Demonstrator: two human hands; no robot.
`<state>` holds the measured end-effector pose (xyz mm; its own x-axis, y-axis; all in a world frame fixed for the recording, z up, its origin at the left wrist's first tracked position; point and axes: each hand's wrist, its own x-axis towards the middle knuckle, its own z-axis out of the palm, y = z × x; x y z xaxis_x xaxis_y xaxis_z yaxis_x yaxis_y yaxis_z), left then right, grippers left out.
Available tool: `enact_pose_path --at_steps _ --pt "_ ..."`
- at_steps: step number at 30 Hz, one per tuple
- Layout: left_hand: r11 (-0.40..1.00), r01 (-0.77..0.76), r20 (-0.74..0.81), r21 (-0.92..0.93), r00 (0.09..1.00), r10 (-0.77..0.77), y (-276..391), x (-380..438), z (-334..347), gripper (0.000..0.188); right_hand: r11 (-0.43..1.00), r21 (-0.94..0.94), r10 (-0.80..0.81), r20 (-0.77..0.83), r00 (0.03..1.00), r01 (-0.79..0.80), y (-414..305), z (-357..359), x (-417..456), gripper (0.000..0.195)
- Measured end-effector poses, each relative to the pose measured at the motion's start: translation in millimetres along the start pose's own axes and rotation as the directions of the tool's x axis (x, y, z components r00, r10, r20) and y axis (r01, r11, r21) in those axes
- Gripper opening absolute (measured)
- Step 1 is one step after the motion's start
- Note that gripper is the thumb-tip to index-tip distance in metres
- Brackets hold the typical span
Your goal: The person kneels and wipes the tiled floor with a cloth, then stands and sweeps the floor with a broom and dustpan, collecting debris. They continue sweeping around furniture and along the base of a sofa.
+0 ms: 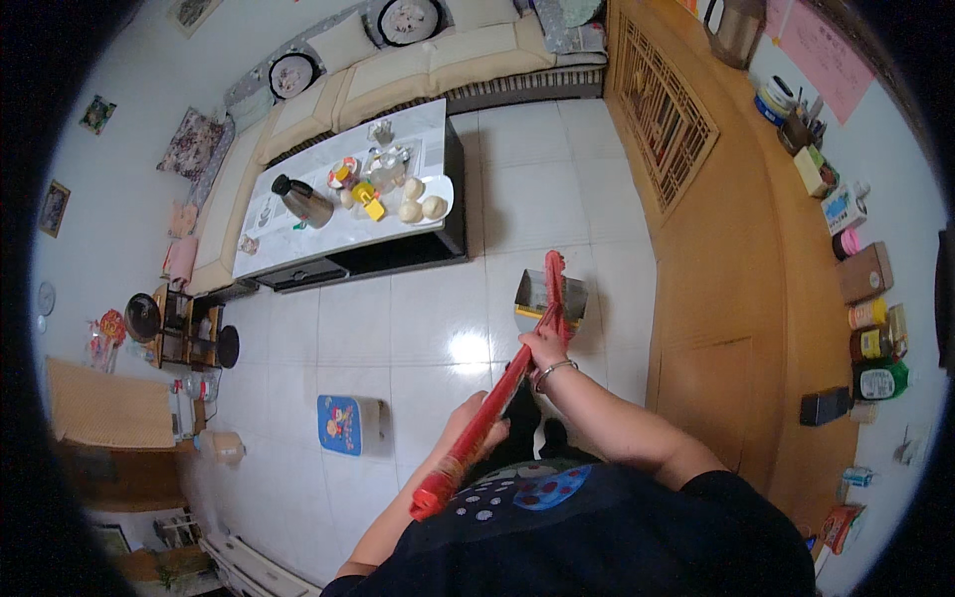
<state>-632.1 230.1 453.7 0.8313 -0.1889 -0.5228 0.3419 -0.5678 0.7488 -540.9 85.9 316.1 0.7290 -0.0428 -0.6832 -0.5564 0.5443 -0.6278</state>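
A long roll of thin red plastic [489,410] slants across the front of my body, its near end close to my shirt. My right hand [545,349], with a bangle at the wrist, grips it where the plastic is bunched up. Past that hand a crumpled length of the plastic reaches outward. My left hand [464,427] is wrapped around the lower part from beneath, partly hidden by the roll. Below the outer end, a grey dustpan [531,287] with a yellow toothed strip is on the tiled floor, partly covered from view by the plastic.
A marble-topped coffee table [291,246] carries a thermos jug [302,201] and a plate [445,190] of buns. A blue-topped plastic stool [341,425] stands on the left. Wooden cabinets [701,298] line the right, with jars and boxes on top. A cushioned sofa [388,78] runs behind the table.
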Motion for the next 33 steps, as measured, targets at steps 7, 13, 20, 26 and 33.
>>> enact_pose_path --at_steps 7,13,20,26,33 --pt "0.979 -0.065 0.060 -0.192 0.995 0.078 33.6 113.1 -66.9 0.038 0.956 0.148 -0.262 0.039 0.964 0.254 -127.4 32.0 147.4 0.018" --pt "0.953 0.085 0.061 -0.292 0.996 -0.071 57.2 191.6 -132.9 0.024 0.802 0.444 0.320 0.245 0.915 -0.399 -243.8 62.4 181.5 0.023" --pt "0.947 0.145 0.063 -0.287 0.989 -0.133 81.0 288.2 -180.1 0.027 0.965 -0.215 0.158 0.011 0.987 -0.152 -281.6 -16.8 225.8 0.016" --pt "0.953 0.213 -0.094 -0.214 0.967 -0.237 95.1 362.5 -182.6 0.028 0.568 -0.823 -0.069 -0.043 0.997 0.004 -374.0 -73.8 382.7 0.053" --pt "0.800 0.417 -0.154 -0.431 0.840 -0.520 205.1 442.6 -180.6 0.022 0.061 -0.997 -0.117 -0.045 0.992 -0.038 -534.6 -37.4 609.8 0.049"
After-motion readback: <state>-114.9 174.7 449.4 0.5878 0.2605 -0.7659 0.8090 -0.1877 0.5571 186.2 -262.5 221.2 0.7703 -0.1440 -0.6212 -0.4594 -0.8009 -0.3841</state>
